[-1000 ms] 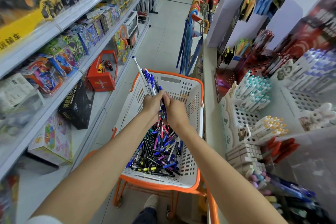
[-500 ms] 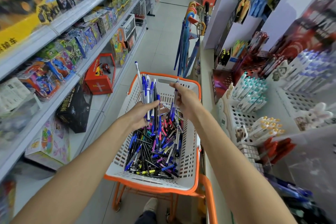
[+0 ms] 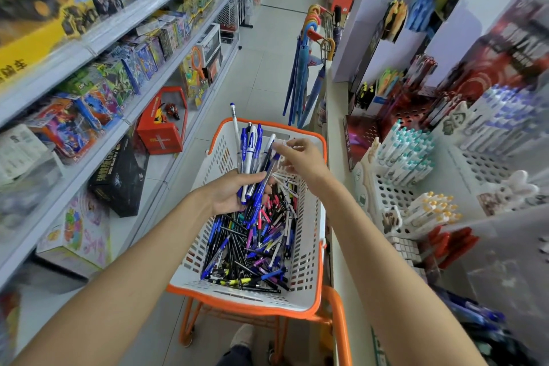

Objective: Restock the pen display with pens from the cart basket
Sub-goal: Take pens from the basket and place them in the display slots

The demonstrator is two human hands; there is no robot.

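A white cart basket with an orange rim [image 3: 315, 246] holds a loose heap of pens [image 3: 252, 246], mostly blue, black and pink. Above its far half my left hand [image 3: 227, 193] grips an upright bundle of blue and white pens [image 3: 249, 147]. My right hand [image 3: 303, 159] pinches the top end of a dark blue pen [image 3: 266, 178] that leans into that bundle. To the right, the white perforated pen display [image 3: 386, 190] stands on the counter, with teal-capped pens [image 3: 407, 151] and yellow-capped pens [image 3: 430, 208] in its tiers.
Shelves of toy boxes [image 3: 98, 104] line the left side of the aisle. Hanging umbrellas [image 3: 306, 74] stand beyond the basket. The orange cart handle [image 3: 338, 321] is by my right forearm. Red pens [image 3: 448, 244] and blue pens [image 3: 475, 309] lie lower right on the counter.
My hands parted and lifted from the heap. The right hand drew one blue pen out, then brought it over to the bundle in my left hand. The view shifted slightly.
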